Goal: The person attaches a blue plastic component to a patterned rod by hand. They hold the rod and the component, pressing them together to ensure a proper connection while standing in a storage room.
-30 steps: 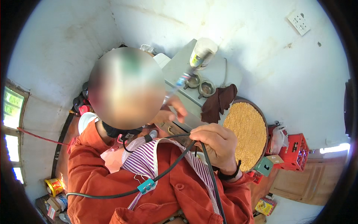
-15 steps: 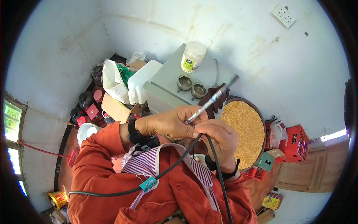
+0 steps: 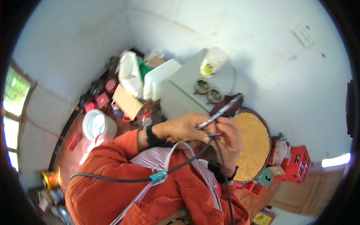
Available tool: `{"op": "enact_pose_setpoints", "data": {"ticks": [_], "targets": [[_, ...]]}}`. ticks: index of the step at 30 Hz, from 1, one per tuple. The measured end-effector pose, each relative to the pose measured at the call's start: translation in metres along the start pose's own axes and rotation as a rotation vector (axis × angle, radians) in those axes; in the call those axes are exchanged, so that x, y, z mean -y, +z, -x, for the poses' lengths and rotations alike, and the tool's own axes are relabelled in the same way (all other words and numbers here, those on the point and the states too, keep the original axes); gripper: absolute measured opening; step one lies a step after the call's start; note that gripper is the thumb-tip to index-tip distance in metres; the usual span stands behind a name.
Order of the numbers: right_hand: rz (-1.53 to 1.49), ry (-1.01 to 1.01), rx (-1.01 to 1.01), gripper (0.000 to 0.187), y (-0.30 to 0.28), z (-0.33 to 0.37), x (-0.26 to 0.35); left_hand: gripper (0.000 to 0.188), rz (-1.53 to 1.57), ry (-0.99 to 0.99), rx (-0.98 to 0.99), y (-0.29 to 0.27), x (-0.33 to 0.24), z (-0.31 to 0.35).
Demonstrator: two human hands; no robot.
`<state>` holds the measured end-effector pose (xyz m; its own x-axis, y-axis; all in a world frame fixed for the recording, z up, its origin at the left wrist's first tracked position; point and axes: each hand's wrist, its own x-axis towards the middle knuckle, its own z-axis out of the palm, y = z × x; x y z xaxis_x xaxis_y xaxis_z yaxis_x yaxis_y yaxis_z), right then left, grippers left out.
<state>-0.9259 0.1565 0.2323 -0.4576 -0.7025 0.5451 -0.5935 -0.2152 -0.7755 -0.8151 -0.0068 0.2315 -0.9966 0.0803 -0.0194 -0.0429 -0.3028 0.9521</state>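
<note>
My left hand (image 3: 184,128) is closed around a slender, pen-like stick (image 3: 219,112) with a shiny silver-blue pattern, which slants up to the right. Close beside it, my right hand (image 3: 229,140) has its fingers bent together. A small dark piece (image 3: 214,135) shows between the two hands, too blurred to name; whether the right fingers also touch the stick I cannot tell. A black cable (image 3: 187,162) loops in front of my hands, fastened by a teal clip (image 3: 158,177) near a striped purple cloth (image 3: 148,162) on my front.
Beyond my hands stands a grey cabinet (image 3: 180,101) with a white-lidded jar (image 3: 213,63), two small cups (image 3: 202,86) and a dark cloth (image 3: 227,105). A round pan of yellow grain (image 3: 253,146), red crates (image 3: 298,165) and a white bucket (image 3: 98,125) stand around me.
The view has turned, so the room's things sit farther right. The stick now lies lower, close over the dark cloth. My right fingers have shifted and the small piece between my hands now shows.
</note>
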Motion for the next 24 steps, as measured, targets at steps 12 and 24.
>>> {"op": "enact_pose_setpoints", "data": {"ticks": [12, 24], "targets": [[0.127, -0.026, 0.194, 0.027, 0.002, -0.006, 0.016, 0.018, 0.244, 0.263, 0.085, -0.007, 0.034, 0.011], [0.209, -0.068, 0.214, 0.025, 0.007, -0.004, 0.021, 0.016, 0.239, 0.237, 0.071, -0.009, 0.036, 0.022]]}}
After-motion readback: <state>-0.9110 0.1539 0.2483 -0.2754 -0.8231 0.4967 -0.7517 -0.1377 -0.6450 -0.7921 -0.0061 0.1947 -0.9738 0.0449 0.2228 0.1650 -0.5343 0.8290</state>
